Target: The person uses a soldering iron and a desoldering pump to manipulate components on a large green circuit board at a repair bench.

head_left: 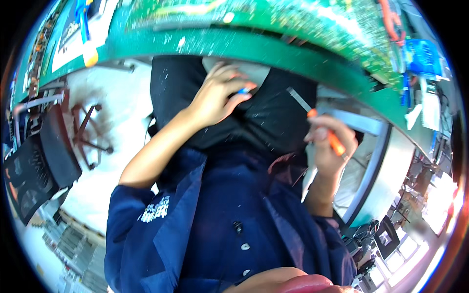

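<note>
Over my lap, my left hand [217,95] is closed, with thumb and forefinger pinching a small blue piece [244,91]. Most of that piece is hidden by the fingers, so its kind does not show. My right hand [332,139], further right, wraps round an orange-handled tool [334,142] with a long slim metal shaft. Its shaft points up and left over my thigh, apart from the left hand. Blur hides the exact shape of the tip. A large green circuit board [312,24] lies beyond both hands on the green-topped workbench [234,45].
Red-handled pliers [391,22] and a blue container [422,57] are at the bench's right. A white sheet [80,36] and a blue-and-yellow tool [83,29] lie at the left. A black office chair [53,141] stands left; a metal bench leg [373,171] rises at right.
</note>
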`<state>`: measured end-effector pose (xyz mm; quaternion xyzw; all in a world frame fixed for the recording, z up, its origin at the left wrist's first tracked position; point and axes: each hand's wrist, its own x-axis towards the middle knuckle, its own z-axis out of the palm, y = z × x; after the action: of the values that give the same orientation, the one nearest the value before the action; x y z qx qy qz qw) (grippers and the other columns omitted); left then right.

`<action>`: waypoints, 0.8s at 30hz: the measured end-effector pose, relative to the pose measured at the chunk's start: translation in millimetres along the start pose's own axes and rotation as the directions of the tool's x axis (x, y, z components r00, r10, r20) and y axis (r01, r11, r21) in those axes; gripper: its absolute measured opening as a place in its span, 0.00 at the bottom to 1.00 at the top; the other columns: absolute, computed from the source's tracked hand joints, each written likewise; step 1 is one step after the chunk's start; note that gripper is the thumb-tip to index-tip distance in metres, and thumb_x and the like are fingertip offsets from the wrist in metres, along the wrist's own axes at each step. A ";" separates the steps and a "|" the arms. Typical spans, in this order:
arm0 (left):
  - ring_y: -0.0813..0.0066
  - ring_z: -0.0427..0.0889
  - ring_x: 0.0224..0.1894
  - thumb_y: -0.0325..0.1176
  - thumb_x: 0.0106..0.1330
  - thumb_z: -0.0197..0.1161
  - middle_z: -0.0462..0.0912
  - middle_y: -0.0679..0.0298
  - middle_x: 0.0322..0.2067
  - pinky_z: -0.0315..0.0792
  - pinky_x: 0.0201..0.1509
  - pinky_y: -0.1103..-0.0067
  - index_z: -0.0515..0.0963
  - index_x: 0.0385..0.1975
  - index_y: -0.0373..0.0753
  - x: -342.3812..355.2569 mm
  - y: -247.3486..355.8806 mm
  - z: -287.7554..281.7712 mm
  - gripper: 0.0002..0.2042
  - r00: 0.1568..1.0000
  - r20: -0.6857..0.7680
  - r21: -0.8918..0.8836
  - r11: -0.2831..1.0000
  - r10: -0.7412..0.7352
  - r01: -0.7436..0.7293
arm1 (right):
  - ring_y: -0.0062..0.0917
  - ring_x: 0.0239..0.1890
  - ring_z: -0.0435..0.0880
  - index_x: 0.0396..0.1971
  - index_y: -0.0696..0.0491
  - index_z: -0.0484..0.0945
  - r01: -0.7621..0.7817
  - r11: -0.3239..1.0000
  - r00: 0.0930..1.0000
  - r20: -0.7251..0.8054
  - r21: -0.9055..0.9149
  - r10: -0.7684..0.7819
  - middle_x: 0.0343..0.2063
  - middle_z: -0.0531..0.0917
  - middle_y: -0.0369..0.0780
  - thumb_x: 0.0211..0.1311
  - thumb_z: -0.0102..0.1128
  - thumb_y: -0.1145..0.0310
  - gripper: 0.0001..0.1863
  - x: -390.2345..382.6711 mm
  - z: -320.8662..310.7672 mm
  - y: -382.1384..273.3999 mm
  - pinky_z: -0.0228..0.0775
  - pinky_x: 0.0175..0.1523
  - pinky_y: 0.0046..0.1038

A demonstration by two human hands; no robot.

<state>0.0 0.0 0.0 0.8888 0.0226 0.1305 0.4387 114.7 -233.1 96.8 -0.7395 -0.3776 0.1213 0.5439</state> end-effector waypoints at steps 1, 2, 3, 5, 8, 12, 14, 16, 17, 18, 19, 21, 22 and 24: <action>0.56 0.74 0.54 0.32 0.57 0.66 0.77 0.57 0.50 0.54 0.66 0.61 0.81 0.43 0.42 -7.2 -7.2 10.3 0.13 0.998 -0.041 0.141 0.989 0.051 -0.045 | 0.26 0.17 0.75 0.33 0.56 0.82 0.101 0.993 0.995 0.026 -0.066 -0.099 0.17 0.78 0.38 0.54 0.62 0.73 0.07 -3.5 0.1 1.3 0.66 0.24 0.23; 0.55 0.73 0.56 0.30 0.58 0.66 0.78 0.56 0.49 0.61 0.63 0.65 0.81 0.43 0.41 -18.8 -20.9 24.8 0.12 0.999 -0.048 0.153 0.988 0.008 -0.001 | 0.24 0.17 0.74 0.32 0.58 0.81 0.212 0.976 0.975 0.080 -0.053 -0.207 0.17 0.78 0.38 0.51 0.62 0.75 0.07 -5.4 2.7 0.9 0.64 0.24 0.23; 0.55 0.71 0.59 0.27 0.59 0.65 0.75 0.53 0.53 0.64 0.62 0.68 0.81 0.43 0.39 -0.1 -18.8 -30.7 0.12 0.986 0.002 -0.197 0.967 -0.167 0.164 | 0.21 0.15 0.75 0.31 0.61 0.79 0.410 0.912 0.911 -0.034 -0.031 -0.411 0.15 0.77 0.39 0.66 0.56 0.61 0.16 19.4 16.6 -11.9 0.66 0.25 0.20; 0.57 0.67 0.62 0.24 0.60 0.63 0.68 0.52 0.58 0.68 0.59 0.69 0.80 0.44 0.36 0.9 -21.5 -7.2 0.12 0.986 -0.159 -0.135 0.990 -0.048 0.026 | 0.23 0.14 0.73 0.31 0.61 0.78 0.554 0.811 0.779 -0.227 -0.187 -0.585 0.13 0.76 0.39 0.68 0.52 0.56 0.20 18.2 3.9 -20.5 0.65 0.25 0.22; 0.54 0.66 0.64 0.24 0.61 0.64 0.70 0.55 0.54 0.68 0.60 0.71 0.80 0.43 0.36 -0.5 -12.9 4.5 0.11 0.946 -0.075 -0.467 0.850 -0.315 0.246 | 0.24 0.21 0.74 0.42 0.64 0.74 0.467 0.776 0.675 -0.396 -0.424 -0.622 0.19 0.77 0.42 0.72 0.41 0.50 0.28 7.3 -27.5 -23.1 0.66 0.28 0.26; 0.59 0.70 0.59 0.26 0.62 0.64 0.71 0.56 0.52 0.70 0.56 0.73 0.81 0.44 0.37 2.1 -20.8 1.0 0.11 0.980 -0.136 -0.221 0.969 -0.146 0.114 | 0.24 0.31 0.75 0.55 0.65 0.69 0.329 0.789 0.610 -0.520 -0.519 -0.597 0.30 0.80 0.45 0.73 0.34 0.50 0.31 33.1 -72.3 -15.5 0.68 0.37 0.25; 0.62 0.72 0.57 0.25 0.62 0.63 0.72 0.55 0.52 0.72 0.54 0.75 0.81 0.44 0.38 1.2 -21.0 -2.3 0.11 0.984 -0.116 -0.181 0.977 -0.134 0.112 | 0.22 0.33 0.76 0.57 0.63 0.69 0.189 0.878 0.715 -0.551 -0.441 -0.431 0.32 0.81 0.43 0.73 0.33 0.53 0.29 42.4 -98.9 -10.5 0.67 0.39 0.23; 0.65 0.73 0.55 0.25 0.62 0.63 0.72 0.56 0.52 0.72 0.51 0.77 0.81 0.44 0.38 2.6 -17.8 -2.3 0.11 0.971 -0.098 -0.341 0.924 -0.219 0.174 | 0.19 0.34 0.77 0.57 0.61 0.71 0.019 0.940 0.829 -0.520 -0.342 -0.206 0.32 0.82 0.41 0.72 0.37 0.60 0.24 49.5 -126.4 -2.8 0.66 0.38 0.20; 0.66 0.74 0.54 0.25 0.62 0.63 0.72 0.56 0.52 0.73 0.49 0.78 0.81 0.44 0.38 2.4 -16.7 -0.3 0.11 0.961 -0.083 -0.421 0.884 -0.263 0.205 | 0.17 0.32 0.76 0.49 0.60 0.75 -0.035 0.963 0.842 -0.528 -0.268 -0.116 0.30 0.82 0.39 0.70 0.44 0.66 0.17 53.7 -130.9 -3.2 0.65 0.38 0.19; 0.69 0.75 0.52 0.24 0.62 0.63 0.71 0.56 0.53 0.73 0.47 0.79 0.81 0.44 0.39 0.5 -20.8 1.5 0.11 0.952 -0.065 -0.488 0.842 -0.299 0.231 | 0.16 0.32 0.76 0.46 0.60 0.75 -0.049 0.972 0.872 -0.485 -0.232 -0.072 0.29 0.81 0.37 0.68 0.49 0.68 0.13 58.8 -137.2 3.1 0.66 0.38 0.18; 0.72 0.75 0.51 0.24 0.61 0.63 0.71 0.57 0.53 0.73 0.45 0.80 0.81 0.44 0.39 0.3 -20.7 2.1 0.11 0.950 -0.055 -0.473 0.846 -0.309 0.247 | 0.15 0.31 0.76 0.42 0.59 0.76 -0.072 0.977 0.899 -0.438 -0.203 -0.024 0.28 0.81 0.36 0.66 0.54 0.71 0.09 61.5 -146.0 7.4 0.66 0.38 0.18; 0.72 0.76 0.50 0.24 0.61 0.64 0.72 0.58 0.53 0.73 0.44 0.81 0.81 0.44 0.39 1.6 -24.2 3.3 0.11 0.956 -0.057 -0.415 0.877 -0.289 0.241 | 0.14 0.31 0.76 0.38 0.59 0.76 -0.060 0.966 0.923 -0.382 -0.250 -0.041 0.28 0.81 0.35 0.64 0.57 0.71 0.07 76.2 -158.7 18.4 0.66 0.39 0.18; 0.72 0.76 0.49 0.25 0.61 0.64 0.73 0.58 0.52 0.72 0.44 0.82 0.81 0.44 0.40 1.4 -28.9 4.9 0.11 0.955 -0.048 -0.421 0.873 -0.293 0.247 | 0.14 0.31 0.76 0.36 0.59 0.76 -0.051 0.961 0.935 -0.350 -0.271 -0.049 0.28 0.81 0.34 0.63 0.59 0.72 0.07 81.5 -162.4 23.3 0.66 0.39 0.18; 0.72 0.77 0.47 0.26 0.61 0.64 0.74 0.58 0.52 0.73 0.43 0.81 0.81 0.44 0.40 1.3 -31.5 6.6 0.11 0.960 -0.049 -0.424 0.877 -0.274 0.229 | 0.15 0.34 0.76 0.41 0.59 0.78 0.010 0.946 0.952 -0.286 -0.324 -0.108 0.31 0.81 0.35 0.62 0.60 0.71 0.10 89.9 -164.5 29.8 0.66 0.43 0.19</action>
<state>5.2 14.5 -28.3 0.7567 0.1334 0.1218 0.6283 286.1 -291.9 153.3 -0.8156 -0.3276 -0.0714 0.4715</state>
